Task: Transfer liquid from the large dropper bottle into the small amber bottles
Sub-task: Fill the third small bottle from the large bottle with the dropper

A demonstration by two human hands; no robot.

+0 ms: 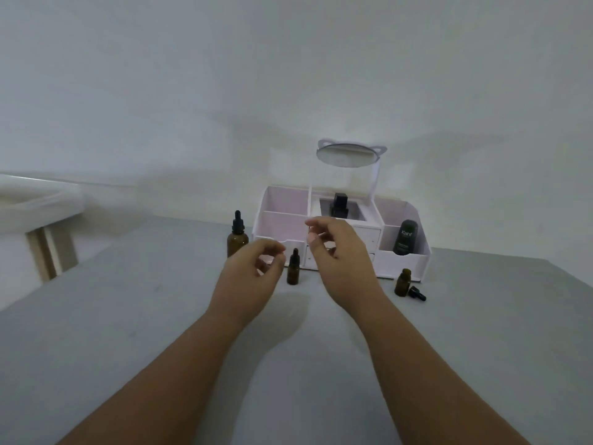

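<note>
Fingers [276, 252] of both hands loosely curled, empty.

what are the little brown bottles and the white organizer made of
Small amber bottles: likely glass, dark brown, slightly glossy; black droppers look like rubber and plastic. Organizer: probably moulded plastic, matte white with thin, even walls. Blur leaves both uncertain.

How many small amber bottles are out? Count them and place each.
2: a capped small amber bottle between the hands, an open one right, by its dropper cap. More may be hidden.
</note>
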